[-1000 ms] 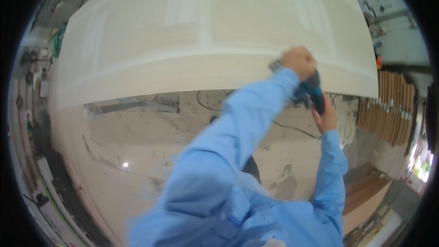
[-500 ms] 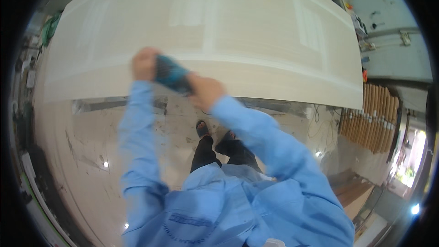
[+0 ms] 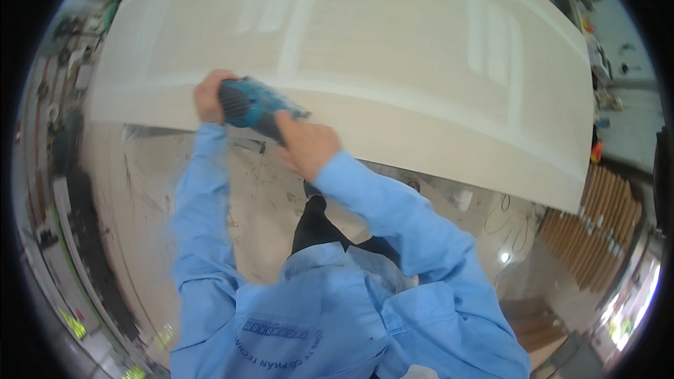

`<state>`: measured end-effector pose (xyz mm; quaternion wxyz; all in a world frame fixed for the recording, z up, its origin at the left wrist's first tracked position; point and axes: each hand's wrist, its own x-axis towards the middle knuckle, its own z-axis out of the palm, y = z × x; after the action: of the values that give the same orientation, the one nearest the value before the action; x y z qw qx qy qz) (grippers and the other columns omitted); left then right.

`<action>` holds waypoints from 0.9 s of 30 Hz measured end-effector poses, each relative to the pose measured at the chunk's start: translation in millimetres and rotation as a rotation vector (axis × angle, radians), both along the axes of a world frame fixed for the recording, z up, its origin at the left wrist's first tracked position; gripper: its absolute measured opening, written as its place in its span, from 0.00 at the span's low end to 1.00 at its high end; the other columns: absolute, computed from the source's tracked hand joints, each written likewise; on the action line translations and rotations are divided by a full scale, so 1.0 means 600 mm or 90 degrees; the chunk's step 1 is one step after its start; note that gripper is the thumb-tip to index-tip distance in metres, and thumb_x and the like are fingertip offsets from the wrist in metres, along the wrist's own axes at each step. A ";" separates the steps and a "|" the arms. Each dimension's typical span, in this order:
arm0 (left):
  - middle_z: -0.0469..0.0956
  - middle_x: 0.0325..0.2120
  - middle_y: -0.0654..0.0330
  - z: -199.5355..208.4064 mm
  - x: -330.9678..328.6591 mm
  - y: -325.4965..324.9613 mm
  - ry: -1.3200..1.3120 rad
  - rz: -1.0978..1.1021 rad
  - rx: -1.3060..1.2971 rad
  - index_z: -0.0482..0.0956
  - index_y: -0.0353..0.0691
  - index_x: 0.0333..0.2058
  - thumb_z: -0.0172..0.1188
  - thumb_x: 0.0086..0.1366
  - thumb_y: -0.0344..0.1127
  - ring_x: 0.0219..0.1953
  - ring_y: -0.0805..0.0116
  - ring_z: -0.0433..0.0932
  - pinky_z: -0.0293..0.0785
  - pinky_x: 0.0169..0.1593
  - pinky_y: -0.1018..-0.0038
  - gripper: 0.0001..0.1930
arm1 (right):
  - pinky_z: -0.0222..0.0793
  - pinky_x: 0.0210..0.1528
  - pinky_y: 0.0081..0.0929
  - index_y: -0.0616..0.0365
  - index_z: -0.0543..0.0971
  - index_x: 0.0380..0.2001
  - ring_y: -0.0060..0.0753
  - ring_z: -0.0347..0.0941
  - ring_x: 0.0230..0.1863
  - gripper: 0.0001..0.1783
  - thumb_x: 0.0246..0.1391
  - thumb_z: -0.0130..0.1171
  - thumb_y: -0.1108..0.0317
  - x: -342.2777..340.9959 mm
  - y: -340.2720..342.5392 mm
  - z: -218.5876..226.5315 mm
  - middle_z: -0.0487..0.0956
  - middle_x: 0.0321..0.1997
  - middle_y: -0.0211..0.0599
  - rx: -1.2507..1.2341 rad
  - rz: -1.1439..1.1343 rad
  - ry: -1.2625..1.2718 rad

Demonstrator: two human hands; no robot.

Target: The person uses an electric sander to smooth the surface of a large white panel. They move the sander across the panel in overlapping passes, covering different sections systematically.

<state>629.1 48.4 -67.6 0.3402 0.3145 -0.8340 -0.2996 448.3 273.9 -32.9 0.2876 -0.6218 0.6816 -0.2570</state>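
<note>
A teal-and-black handheld power tool (image 3: 254,102) is held between both my hands at the near edge of a large pale panel (image 3: 393,49). My left hand (image 3: 209,97) is closed around the tool's left end, its fingers mostly hidden behind the body. My right hand (image 3: 309,144) grips the dark handle on the near right side. The tool lies slanted over the panel's near left border. Its exact kind and whether its underside touches the surface cannot be made out.
Brown slatted pieces (image 3: 588,228) stand in a row at the right. A thin cable (image 3: 519,231) loops on the tiled floor (image 3: 270,231) below the panel. Shelving with assorted items (image 3: 67,49) runs along the left, and a bench with tools (image 3: 597,63) stands at the far right.
The panel has turned in view, its right end now lower. The tool has shifted slightly and shows more sharply. My feet have moved further under the panel edge. Both hands keep their hold.
</note>
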 end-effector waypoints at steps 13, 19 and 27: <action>0.81 0.27 0.49 0.006 -0.614 0.567 0.225 -0.100 0.180 0.84 0.35 0.26 0.48 0.65 0.38 0.31 0.55 0.81 0.79 0.39 0.62 0.18 | 0.77 0.45 0.52 0.52 0.66 0.66 0.64 0.81 0.46 0.37 0.54 0.69 0.67 -0.449 0.594 0.022 0.82 0.49 0.55 0.069 -0.229 0.077; 0.84 0.32 0.52 0.030 -0.850 0.763 0.122 -0.223 0.213 0.85 0.43 0.25 0.59 0.60 0.41 0.37 0.47 0.83 0.79 0.44 0.55 0.11 | 0.76 0.50 0.42 0.60 0.73 0.58 0.57 0.83 0.47 0.26 0.55 0.64 0.74 -0.561 0.780 0.041 0.83 0.45 0.53 0.092 -0.450 0.078; 0.85 0.32 0.55 0.044 -0.674 0.621 0.089 -0.127 0.291 0.87 0.47 0.26 0.63 0.58 0.41 0.38 0.49 0.84 0.80 0.44 0.57 0.07 | 0.77 0.46 0.44 0.58 0.75 0.54 0.66 0.81 0.42 0.26 0.51 0.67 0.71 -0.442 0.635 0.041 0.83 0.39 0.56 0.049 -0.346 0.124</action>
<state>224.5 421.2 -41.3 0.2861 0.2779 -0.7459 -0.5335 183.3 655.0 -8.3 0.1646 -0.4266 0.8571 -0.2375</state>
